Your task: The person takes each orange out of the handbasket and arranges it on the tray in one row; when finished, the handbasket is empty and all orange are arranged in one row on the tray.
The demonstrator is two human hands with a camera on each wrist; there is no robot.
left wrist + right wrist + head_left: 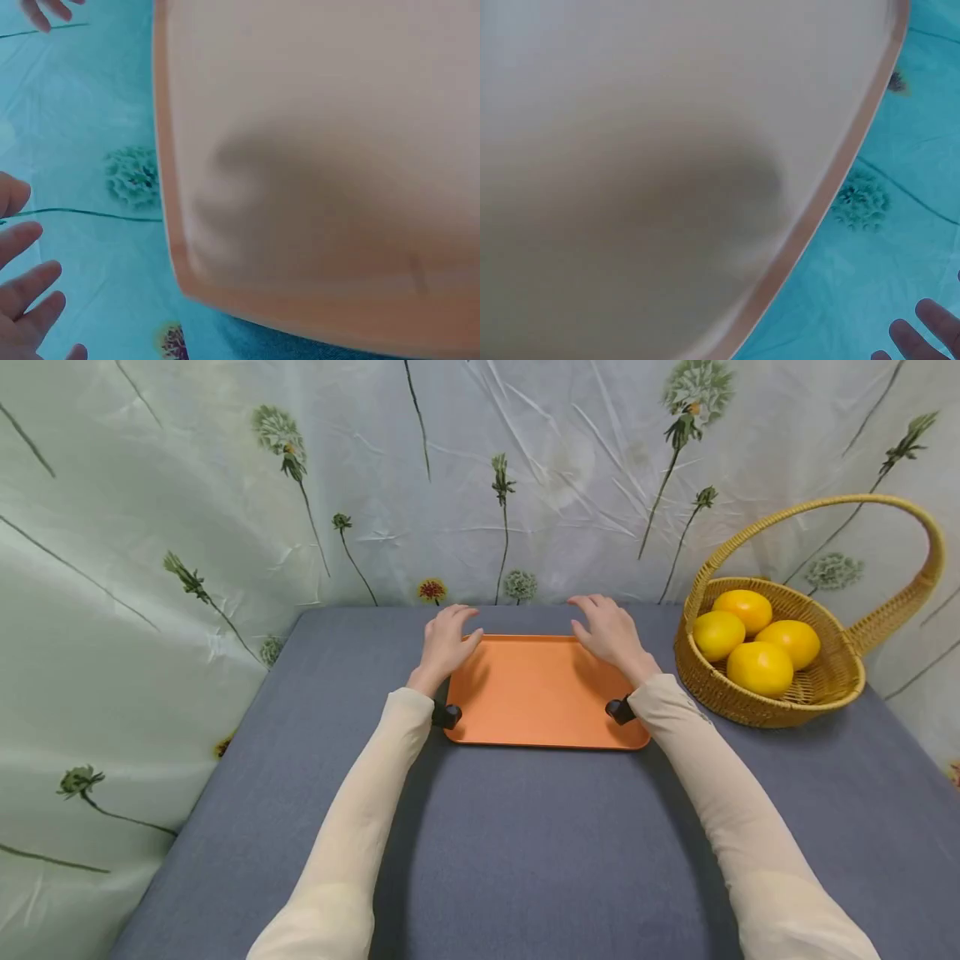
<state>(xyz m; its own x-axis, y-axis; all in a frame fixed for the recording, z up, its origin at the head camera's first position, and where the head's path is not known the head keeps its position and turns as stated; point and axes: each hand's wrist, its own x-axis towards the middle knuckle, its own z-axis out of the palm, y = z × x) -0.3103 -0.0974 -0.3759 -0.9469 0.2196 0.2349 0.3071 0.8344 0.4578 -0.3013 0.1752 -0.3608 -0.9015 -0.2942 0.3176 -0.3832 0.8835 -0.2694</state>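
Observation:
An orange tray point(547, 693) lies flat on the grey-blue table, and both wrist views show its rim up close. Over its far left corner hovers my left hand point(447, 639), fingers loosely bent and holding nothing. My right hand point(609, 631) is held over the far right part of the tray, also without anything in it. In the left wrist view the fingers of the left hand point(30, 292) are spread and apart from the tray. Only some fingertips of the right hand point(926, 334) show in the right wrist view.
At the right stands a wicker basket point(765, 714) with a tall arched handle, holding several yellow fruits point(761, 668). The table point(547, 843) meets a pale curtain point(420, 527) printed with flowers along its back and left edges.

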